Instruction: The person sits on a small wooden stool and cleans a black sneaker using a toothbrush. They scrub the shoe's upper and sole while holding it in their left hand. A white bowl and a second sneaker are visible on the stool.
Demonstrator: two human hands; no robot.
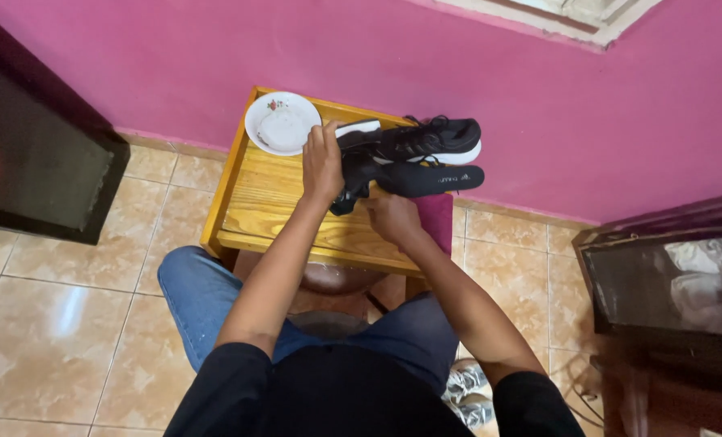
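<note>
A black sneaker with a white sole (426,139) lies on its side at the back of a small wooden table (272,194). A black insole (434,178) rests just in front of it. My left hand (322,162) grips the heel end of the sneaker beside a white saucer. My right hand (393,217) is closed near the lower end of a black strap or tongue hanging from the shoe; what it pinches is hard to make out. A magenta cloth (436,220) lies under my right hand.
A white saucer with a small flower print (281,122) sits at the table's back left corner. Pink wall behind. A dark cabinet (37,154) stands left, a dark box (668,283) right. Tiled floor; another shoe (468,392) lies by my right knee.
</note>
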